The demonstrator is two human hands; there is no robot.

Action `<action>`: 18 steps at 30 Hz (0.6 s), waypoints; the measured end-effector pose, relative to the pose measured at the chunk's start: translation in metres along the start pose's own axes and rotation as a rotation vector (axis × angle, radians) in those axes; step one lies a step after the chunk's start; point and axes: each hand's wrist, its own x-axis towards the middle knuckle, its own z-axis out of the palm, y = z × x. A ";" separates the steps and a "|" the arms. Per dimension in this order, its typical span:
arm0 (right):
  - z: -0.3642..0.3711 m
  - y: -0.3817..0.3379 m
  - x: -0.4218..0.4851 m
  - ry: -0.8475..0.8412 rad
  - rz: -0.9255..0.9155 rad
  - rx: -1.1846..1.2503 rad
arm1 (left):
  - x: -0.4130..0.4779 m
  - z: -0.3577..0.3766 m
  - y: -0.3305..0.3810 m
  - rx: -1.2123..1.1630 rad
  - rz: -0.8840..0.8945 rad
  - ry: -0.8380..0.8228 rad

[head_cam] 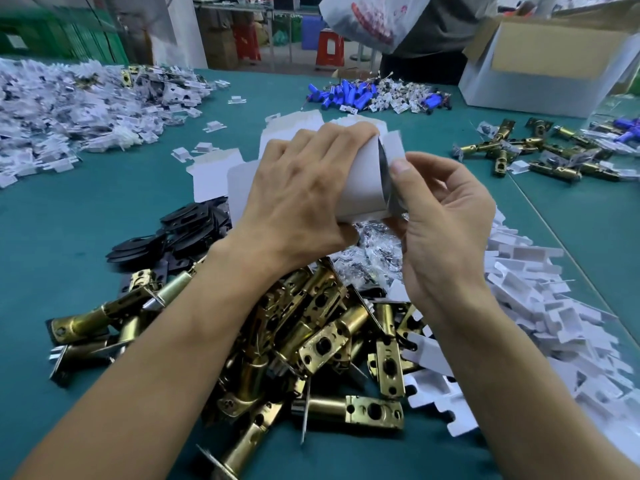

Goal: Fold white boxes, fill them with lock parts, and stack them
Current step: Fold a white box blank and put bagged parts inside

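My left hand (pixel 301 195) grips a small white box (pixel 363 188) from above, fingers wrapped over its top edge. My right hand (pixel 440 216) holds the box's open right end, thumb against a flap (pixel 393 147). The box is raised over the green table (pixel 86 216). Flat white box blanks (pixel 214 174) lie just behind it. Below my wrists is a heap of brass latch bolts (pixel 311 344). Black plates (pixel 187 230) lie to the left, small clear bags of screws (pixel 377 251) under the box.
White plastic inserts (pixel 540 306) are piled at the right. More white bagged parts (pixel 69 109) cover the far left. Blue parts (pixel 349 93) and another brass latch pile (pixel 540 150) lie farther back. A large cardboard carton (pixel 547 64) stands at back right, beside a person.
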 end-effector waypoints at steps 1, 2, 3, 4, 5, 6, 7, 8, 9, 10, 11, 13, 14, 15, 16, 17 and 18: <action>-0.001 0.000 0.001 0.009 0.010 0.013 | 0.000 0.000 0.000 0.003 -0.007 -0.004; -0.002 -0.001 0.003 0.016 0.019 0.023 | -0.001 0.000 0.000 0.009 -0.015 -0.008; -0.004 -0.001 0.004 0.021 0.022 0.025 | -0.001 0.000 0.001 0.019 -0.022 -0.012; -0.005 -0.001 0.004 0.021 0.017 0.021 | -0.001 0.000 0.002 0.033 -0.027 -0.015; -0.005 -0.001 0.004 0.018 0.005 0.010 | -0.001 0.000 0.002 0.048 -0.030 -0.017; -0.005 -0.001 0.004 0.014 -0.011 -0.008 | -0.001 0.000 0.003 0.063 -0.030 -0.019; -0.004 -0.001 0.003 0.010 -0.029 -0.030 | -0.001 0.000 0.003 0.074 -0.029 -0.021; -0.004 0.000 0.002 0.006 -0.046 -0.054 | 0.000 0.001 0.003 0.080 -0.028 -0.024; -0.003 0.000 0.001 0.004 -0.063 -0.072 | 0.000 0.000 0.003 0.083 -0.026 -0.026; -0.002 0.001 0.000 0.002 -0.079 -0.082 | 0.000 0.001 0.003 0.084 -0.025 -0.027; -0.001 0.001 -0.001 0.001 -0.091 -0.087 | 0.001 0.001 0.002 0.083 -0.028 -0.026; 0.000 0.002 -0.002 -0.012 -0.110 -0.097 | 0.000 0.002 0.001 0.073 -0.046 -0.028; 0.001 0.003 -0.003 -0.030 -0.116 -0.099 | 0.000 0.002 0.000 0.067 -0.055 -0.028; 0.001 0.003 -0.003 -0.054 -0.118 -0.100 | 0.001 0.002 -0.001 0.063 -0.060 -0.026; 0.002 0.003 -0.004 -0.078 -0.119 -0.105 | 0.001 0.002 -0.002 0.060 -0.065 -0.025; 0.002 0.003 -0.004 -0.102 -0.120 -0.112 | 0.001 0.002 -0.003 0.056 -0.072 -0.022; 0.001 0.003 -0.004 -0.127 -0.123 -0.116 | 0.000 0.002 -0.003 0.046 -0.081 -0.018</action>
